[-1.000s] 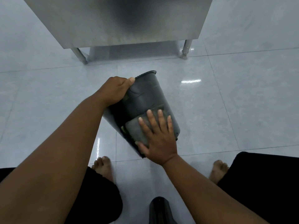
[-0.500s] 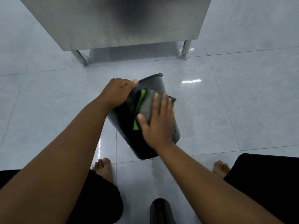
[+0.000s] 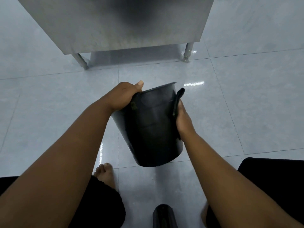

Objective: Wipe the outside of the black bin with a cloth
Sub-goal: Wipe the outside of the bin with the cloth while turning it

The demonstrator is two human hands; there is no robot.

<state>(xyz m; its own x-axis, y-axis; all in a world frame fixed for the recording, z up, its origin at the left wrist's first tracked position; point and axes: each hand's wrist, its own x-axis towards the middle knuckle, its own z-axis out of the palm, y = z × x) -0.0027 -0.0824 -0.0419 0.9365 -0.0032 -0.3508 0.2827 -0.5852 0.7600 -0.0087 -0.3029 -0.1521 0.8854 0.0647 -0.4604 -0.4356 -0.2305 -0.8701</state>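
The black bin [image 3: 151,127] hangs tilted above the tiled floor, its open rim pointing away from me and its base toward my knees. My left hand [image 3: 122,96] grips the rim at the upper left, thumb over the edge. My right hand [image 3: 183,118] presses a dark cloth [image 3: 178,99] flat against the bin's right side; only the cloth's edge shows between palm and bin, with a corner sticking up past the fingertips.
A steel cabinet [image 3: 118,23] on short legs stands just beyond the bin. Glossy grey floor tiles [image 3: 246,112] spread left and right. My bare foot [image 3: 105,175] rests below the bin, and a small black object [image 3: 163,216] sits at the bottom edge between my knees.
My right hand and the cloth slid from the bin's near face up and around to its right side. The bin turned more upright; my left hand kept its grip on the rim.
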